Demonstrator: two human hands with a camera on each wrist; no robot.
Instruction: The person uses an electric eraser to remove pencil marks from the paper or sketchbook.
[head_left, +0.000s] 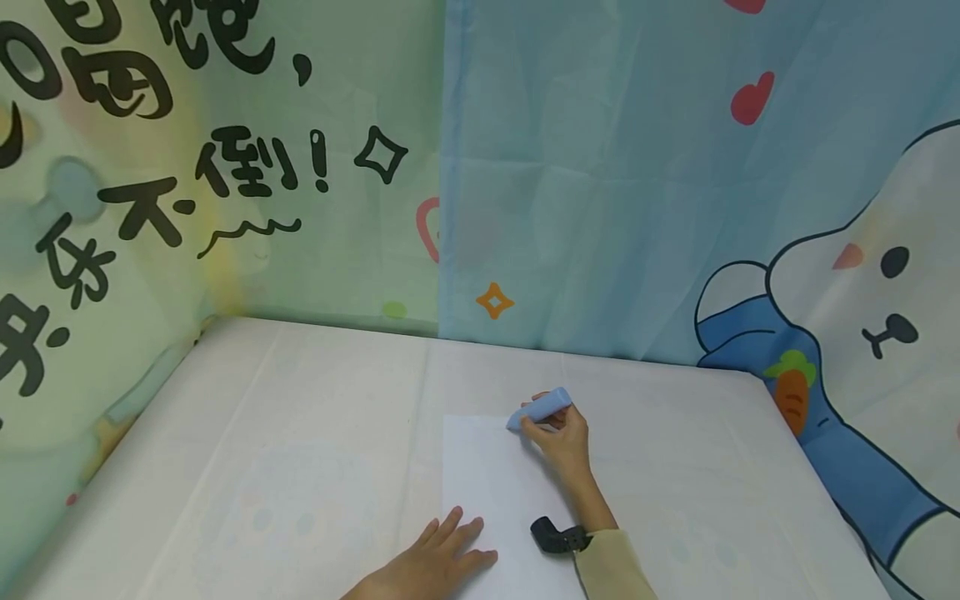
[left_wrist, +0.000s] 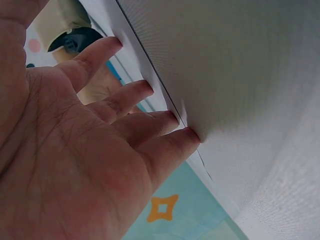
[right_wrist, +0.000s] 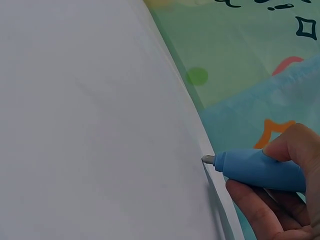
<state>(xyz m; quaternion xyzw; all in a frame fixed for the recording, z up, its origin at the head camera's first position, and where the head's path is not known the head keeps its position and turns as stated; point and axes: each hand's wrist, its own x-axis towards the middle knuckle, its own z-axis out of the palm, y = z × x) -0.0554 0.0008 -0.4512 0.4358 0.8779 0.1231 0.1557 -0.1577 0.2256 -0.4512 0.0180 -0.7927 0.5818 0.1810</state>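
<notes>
One green cloth backdrop (head_left: 337, 100), far left from where I stand: dark lettering, a four-pointed star outlined in black. One white counter (head_left: 315, 425), running below the backdrops. One left hand (head_left: 435, 560), palm down at the lower left of the paper, its fingers straight and spread wide, gripping nothing. One white sheet of paper (head_left: 487, 492), on the counter, partly beneath that hand. One blue pen (head_left: 551, 403), chunky, tilted over the paper's upper part, metal tip down to the left (whether it touches, I cannot tell). One black device (head_left: 553, 538), at the right wrist. One right hand (head_left: 566, 442), its fingers narrowed and pinching the pen's barrel. One pale sleeve (head_left: 611, 571). One blue backdrop (head_left: 600, 183), far right, printed with hearts, a white animal and a carrot.
</notes>
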